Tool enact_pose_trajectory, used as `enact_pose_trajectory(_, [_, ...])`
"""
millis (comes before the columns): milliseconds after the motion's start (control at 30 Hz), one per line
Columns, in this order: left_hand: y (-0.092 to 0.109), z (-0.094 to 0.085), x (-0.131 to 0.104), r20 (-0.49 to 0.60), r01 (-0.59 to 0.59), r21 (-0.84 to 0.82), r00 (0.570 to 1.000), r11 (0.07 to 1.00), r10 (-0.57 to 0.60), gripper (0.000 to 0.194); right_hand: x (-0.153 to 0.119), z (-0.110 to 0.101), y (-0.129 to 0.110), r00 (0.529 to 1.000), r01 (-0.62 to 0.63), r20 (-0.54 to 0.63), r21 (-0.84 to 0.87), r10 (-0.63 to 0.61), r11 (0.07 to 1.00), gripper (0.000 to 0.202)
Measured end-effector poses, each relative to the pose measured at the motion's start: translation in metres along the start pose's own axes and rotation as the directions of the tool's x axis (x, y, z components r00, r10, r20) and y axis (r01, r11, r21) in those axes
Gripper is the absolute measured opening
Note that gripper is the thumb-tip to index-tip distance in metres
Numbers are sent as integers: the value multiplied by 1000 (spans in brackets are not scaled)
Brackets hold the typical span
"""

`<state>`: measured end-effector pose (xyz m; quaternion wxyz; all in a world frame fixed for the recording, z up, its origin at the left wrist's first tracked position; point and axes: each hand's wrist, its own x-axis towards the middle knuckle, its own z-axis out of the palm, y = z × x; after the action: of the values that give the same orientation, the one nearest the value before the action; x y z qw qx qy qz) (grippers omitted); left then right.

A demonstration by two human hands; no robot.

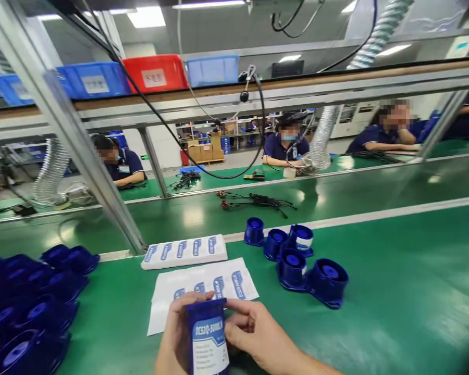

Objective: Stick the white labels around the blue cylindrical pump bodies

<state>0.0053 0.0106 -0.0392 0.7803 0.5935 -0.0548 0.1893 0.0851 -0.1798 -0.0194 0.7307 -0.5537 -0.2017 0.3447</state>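
My left hand (175, 338) and my right hand (258, 333) both grip a dark blue plastic part (208, 333) at the bottom middle of the view. A white and blue label reading DCS2Q-500KLN covers its near face. My left fingers wrap its left side and top; my right thumb and fingers press its right edge. Just beyond my hands lies a white label sheet (203, 291) with several blue stickers on it. A stack of label sheets (183, 251) lies farther back.
Several blue round parts (297, 255) stand right of the sheets, one labelled. A heap of the same blue parts (31, 302) fills the left. The green bench (394, 291) has a slanted metal post (82, 140). Three seated people work across the line; bins sit on the shelf above.
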Motion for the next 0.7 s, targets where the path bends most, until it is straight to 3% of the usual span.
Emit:
enact_pose_trajectory(133, [3,1,4,80,-125,236,991,964,109,101,-8,3,-14,998,42,-44,-27,-43,999,88])
enact_pose_trajectory(233, [7,2,1,147,-169,260,980,951,134,106,-12,4,-19,999,49,-5,-16,-49,999,87])
enact_pose_trajectory(400, [13,3,-1,244,-243,255,953,936,181,97,-11,5,-20,997,39,62,3,-39,999,80])
enact_pose_trajectory(600, [23,1,2,380,-401,282,881,872,283,93,-9,7,-23,992,-122,-19,67,124,990,76])
enact_pose_trajectory(700, [28,3,4,453,-427,360,857,829,245,85,-7,9,-21,987,-151,-44,67,154,986,78])
